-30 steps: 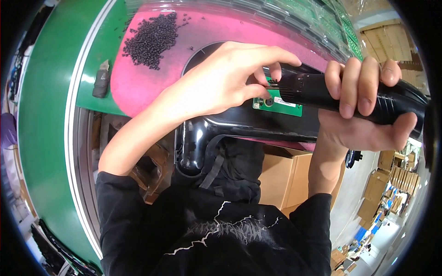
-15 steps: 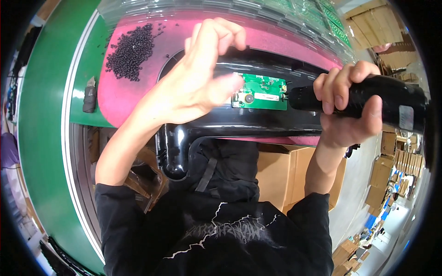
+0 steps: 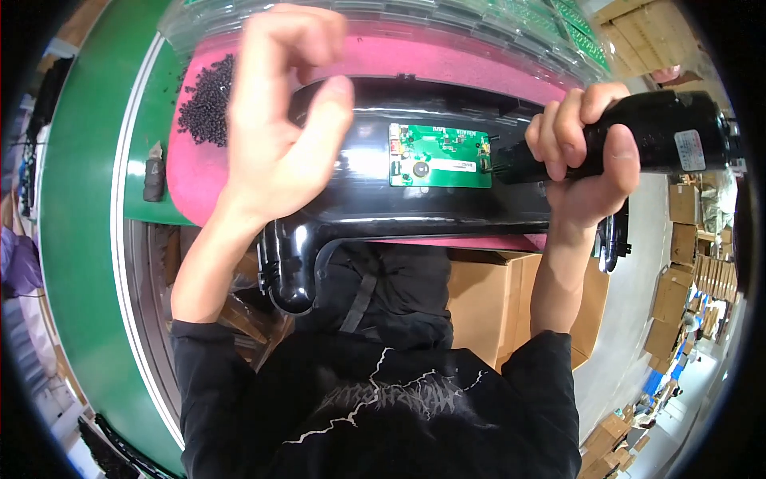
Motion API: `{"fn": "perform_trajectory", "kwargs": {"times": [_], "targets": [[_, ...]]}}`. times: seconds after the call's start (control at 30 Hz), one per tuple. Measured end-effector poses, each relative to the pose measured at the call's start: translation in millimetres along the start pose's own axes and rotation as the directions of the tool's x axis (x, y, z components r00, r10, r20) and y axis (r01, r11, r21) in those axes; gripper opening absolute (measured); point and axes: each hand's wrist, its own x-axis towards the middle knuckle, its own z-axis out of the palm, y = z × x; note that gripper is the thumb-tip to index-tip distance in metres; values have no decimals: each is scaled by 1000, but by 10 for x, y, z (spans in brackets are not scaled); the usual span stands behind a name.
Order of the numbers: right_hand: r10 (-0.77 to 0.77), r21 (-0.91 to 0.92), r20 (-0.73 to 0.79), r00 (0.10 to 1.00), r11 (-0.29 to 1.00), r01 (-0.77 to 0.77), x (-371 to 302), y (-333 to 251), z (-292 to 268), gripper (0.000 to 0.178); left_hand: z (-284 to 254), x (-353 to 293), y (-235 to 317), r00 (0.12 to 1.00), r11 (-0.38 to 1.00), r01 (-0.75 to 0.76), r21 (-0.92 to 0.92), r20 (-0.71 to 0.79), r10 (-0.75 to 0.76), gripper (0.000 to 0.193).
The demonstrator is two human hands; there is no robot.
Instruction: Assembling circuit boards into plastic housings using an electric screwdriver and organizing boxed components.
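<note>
My right hand is wrapped round a thick black electric screwdriver, whose narrow end points left at the right edge of a green circuit board. The board lies flat on a glossy black curved plastic housing. Raised above the housing's left end is my left hand, a little blurred, with its thumb apart from half-curled fingers and nothing visible between them. It partly covers a heap of small black screws.
Under the housing lies a pink mat on a green table. A dark wrapped stub stands left of the mat. Clear plastic trays line the far edge. An open cardboard box sits below, near my right arm.
My left hand has moved left, away from the circuit board and toward the screw heap. My right hand and the screwdriver have shifted slightly up and left in view.
</note>
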Motion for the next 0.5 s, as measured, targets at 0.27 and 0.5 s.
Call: {"fn": "perform_trajectory", "kwargs": {"times": [0.27,0.5], "targets": [[13,20,-18,1000,1000,-13,-61,-40,-9,37,-473,-302,627,749,612,609,505,-112,-653,30],[496,600,-377,782,774,-201,165,-296,-404,24,-365,-1087,867,215,212,977,-32,177,-961,50]]}}
